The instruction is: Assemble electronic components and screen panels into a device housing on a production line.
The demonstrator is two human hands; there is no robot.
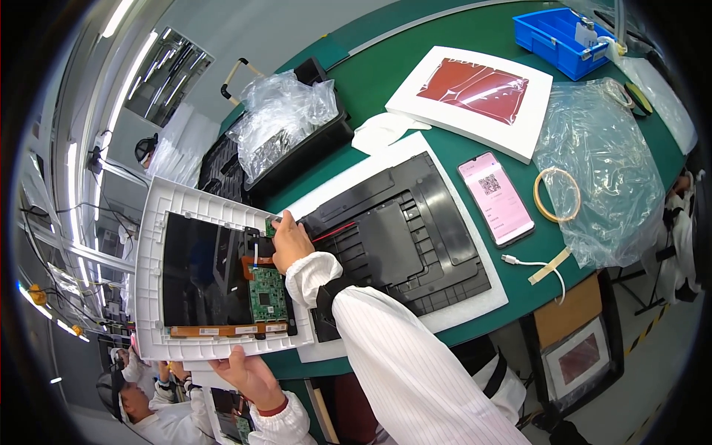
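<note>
A white plastic display frame (152,259) stands tilted at the left, with a dark screen panel (204,267) inside it. My left hand (248,377) grips its lower edge, thumb on the rim and fingers mostly hidden behind. A green circuit board (268,297) and an orange flex strip (222,331) are fixed beside the panel. My right hand (291,243) is closed at the frame's upper right side, by a small green board; what is in its fingers is hidden. From there a red wire (334,231) runs over the black plastic back cover (393,237) on white foam.
A phone (495,199), a tape roll (556,194), a white cable (545,265) and plastic film (604,170) lie right. Behind are a white framed panel (475,93), a blue bin (561,41) and a black crate (297,152) with bags. Another person (148,404) works lower left.
</note>
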